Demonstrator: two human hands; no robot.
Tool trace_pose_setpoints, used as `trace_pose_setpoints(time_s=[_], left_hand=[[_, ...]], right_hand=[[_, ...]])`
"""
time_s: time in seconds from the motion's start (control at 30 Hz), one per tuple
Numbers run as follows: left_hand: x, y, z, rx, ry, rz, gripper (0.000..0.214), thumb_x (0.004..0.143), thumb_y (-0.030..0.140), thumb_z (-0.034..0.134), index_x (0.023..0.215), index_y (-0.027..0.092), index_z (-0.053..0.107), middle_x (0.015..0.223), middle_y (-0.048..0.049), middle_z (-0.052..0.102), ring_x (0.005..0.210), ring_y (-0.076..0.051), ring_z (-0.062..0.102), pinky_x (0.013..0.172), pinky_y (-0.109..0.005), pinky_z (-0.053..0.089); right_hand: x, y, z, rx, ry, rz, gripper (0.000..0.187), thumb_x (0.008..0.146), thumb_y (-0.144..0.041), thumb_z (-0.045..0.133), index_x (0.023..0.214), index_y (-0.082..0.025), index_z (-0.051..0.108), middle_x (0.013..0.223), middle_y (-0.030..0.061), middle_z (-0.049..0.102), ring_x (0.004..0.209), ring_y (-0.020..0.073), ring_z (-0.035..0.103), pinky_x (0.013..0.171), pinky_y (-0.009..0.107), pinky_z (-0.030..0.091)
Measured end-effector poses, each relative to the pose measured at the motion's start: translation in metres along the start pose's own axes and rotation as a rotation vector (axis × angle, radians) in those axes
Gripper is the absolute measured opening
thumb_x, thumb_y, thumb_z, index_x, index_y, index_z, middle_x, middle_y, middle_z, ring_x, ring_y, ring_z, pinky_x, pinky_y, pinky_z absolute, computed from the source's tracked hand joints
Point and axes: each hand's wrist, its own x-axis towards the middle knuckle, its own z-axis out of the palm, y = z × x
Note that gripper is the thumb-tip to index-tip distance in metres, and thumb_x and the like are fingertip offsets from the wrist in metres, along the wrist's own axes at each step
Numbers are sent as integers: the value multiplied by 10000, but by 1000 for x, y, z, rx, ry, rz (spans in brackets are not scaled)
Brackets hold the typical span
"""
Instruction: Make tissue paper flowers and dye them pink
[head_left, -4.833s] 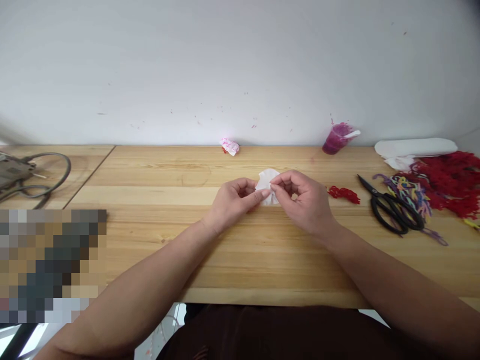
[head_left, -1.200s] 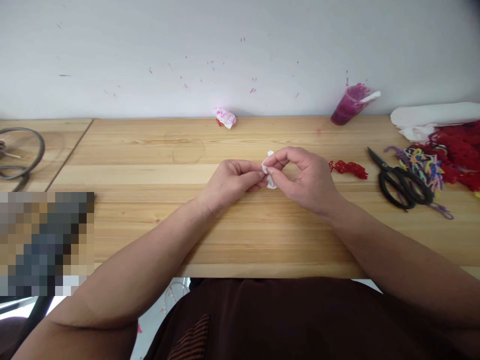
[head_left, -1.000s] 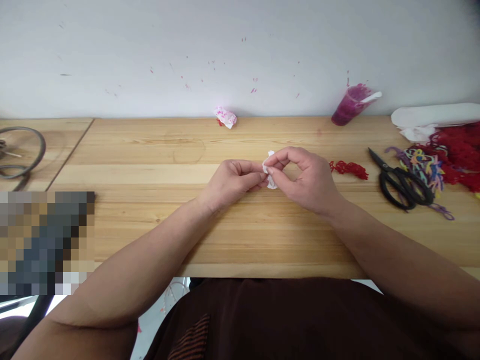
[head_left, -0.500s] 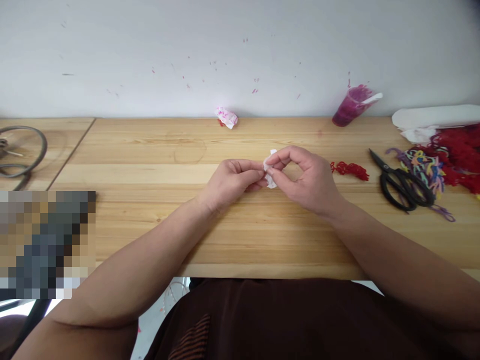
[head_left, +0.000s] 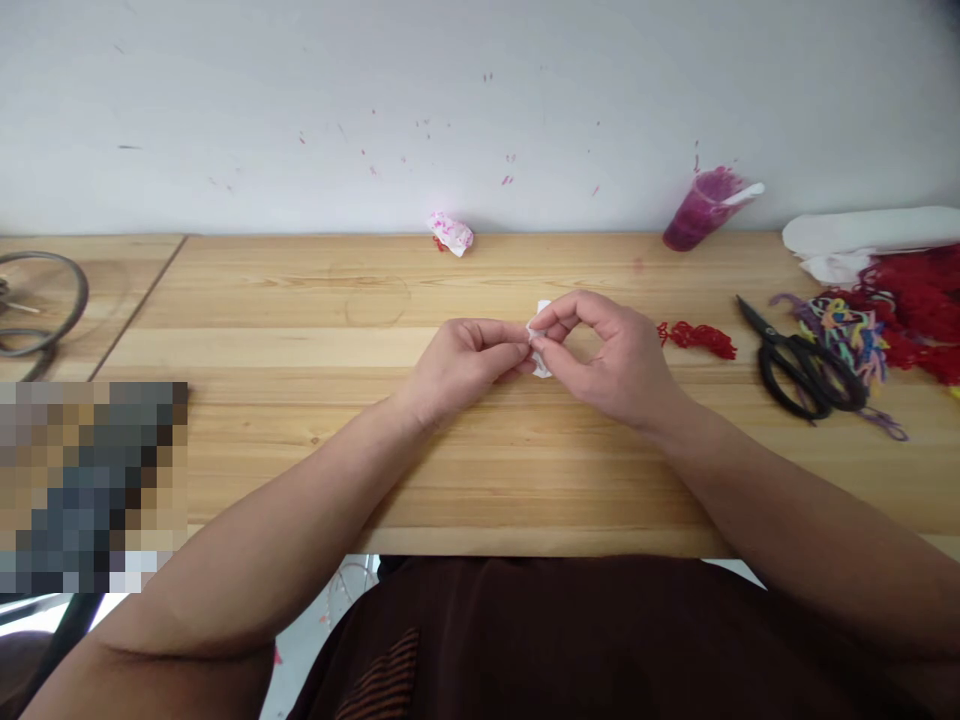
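So from my end it looks partway along: the white tissue [head_left: 542,367] is bunched up but not set down, held mid-table between both hands. My left hand [head_left: 469,355] pinches it from the left, my right hand [head_left: 611,350] from the right – fingers cover most of it, so I can't really tell how it's folded. The red yarn bundle [head_left: 701,341] just right of my right hand lies loose, and the black scissors [head_left: 814,372] farther right are idle. Pink-stained tissue wad [head_left: 452,233] sits on the far side – nobody's touching that.
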Motion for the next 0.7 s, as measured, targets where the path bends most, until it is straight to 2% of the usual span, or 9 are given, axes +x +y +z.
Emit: trace_pose_setpoints(time_s=[0.53, 0.7], left_hand=[[0, -2, 0, -4, 4, 10, 194, 804, 313, 763, 916, 171, 832, 857, -58, 796, 786, -149, 699, 784, -263, 539], [0, -2, -1, 27, -2, 10, 222, 810, 325, 749, 943, 169, 834, 856, -68, 796, 781, -166, 700, 764, -280, 544]], right_hand=[[0, 0, 0, 7, -2, 7, 124, 815, -140, 688, 888, -240, 691, 818, 0, 739, 792, 197, 705, 823, 374, 567], [0, 0, -1, 11, -7, 20, 93, 821, -184, 718, 884, -246, 690, 825, 3, 741, 781, 200, 702, 814, 381, 570]])
